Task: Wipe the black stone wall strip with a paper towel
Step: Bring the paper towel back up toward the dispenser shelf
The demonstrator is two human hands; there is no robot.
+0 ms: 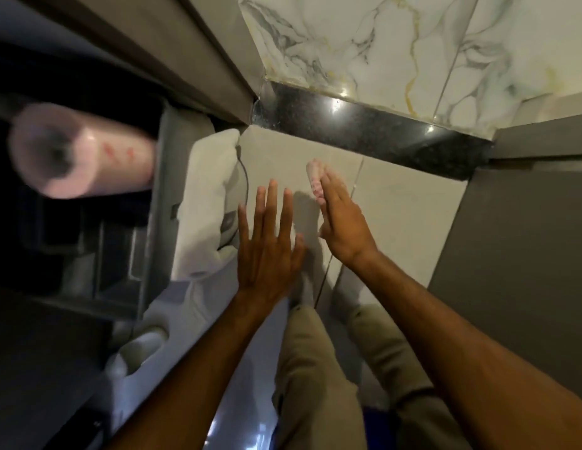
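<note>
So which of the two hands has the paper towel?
The right hand: a wad of paper towel pokes out past its fingertips. The left hand is spread flat, holding nothing.

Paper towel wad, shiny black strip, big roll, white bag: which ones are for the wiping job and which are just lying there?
For the job: paper towel wad in the right hand; black stone strip.

Just lying about: paper towel roll, white bag, marble wall tiles. Left hand holds nothing.

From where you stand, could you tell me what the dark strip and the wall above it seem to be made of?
The black strip looks like polished granite: dark, speckled, with bright light glints. The wall panel above looks like glossy marble or marble-look tile: white with grey and gold veins, and a straight seam suggests tile.
</note>
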